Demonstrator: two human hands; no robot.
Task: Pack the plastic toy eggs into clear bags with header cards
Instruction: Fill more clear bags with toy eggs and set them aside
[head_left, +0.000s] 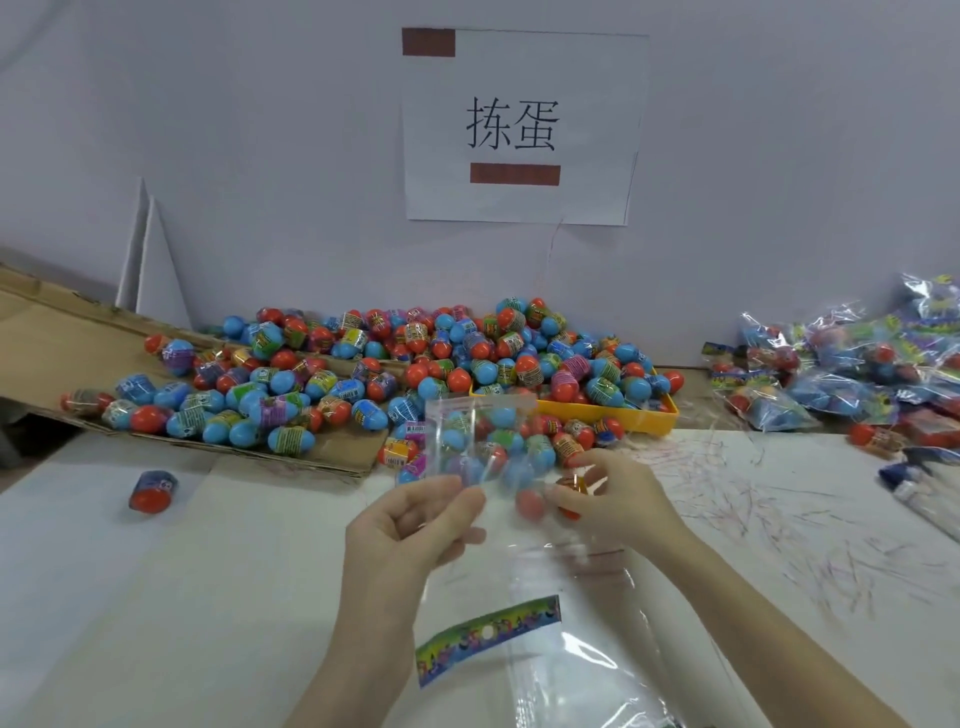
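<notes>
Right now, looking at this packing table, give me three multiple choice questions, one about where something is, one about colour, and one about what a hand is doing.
1. Where does the lone red and blue plastic toy egg lie?
A. On the white table, left of both hands
B. Inside the yellow plastic tray
C. On the pile of packed bags

2. What colour is the plastic tray under the right part of the egg heap?
A. Green
B. Yellow
C. White

3. What is the left hand doing?
A. Resting flat on the table
B. Pinching the clear plastic bag upright
C. Holding the paper sign

Answers: 1 A, the egg sits alone on the bare table. 2 B, its rim shows yellow. 3 B, thumb and fingers close on the bag's lower edge, while the right hand holds an egg beside it.
</notes>
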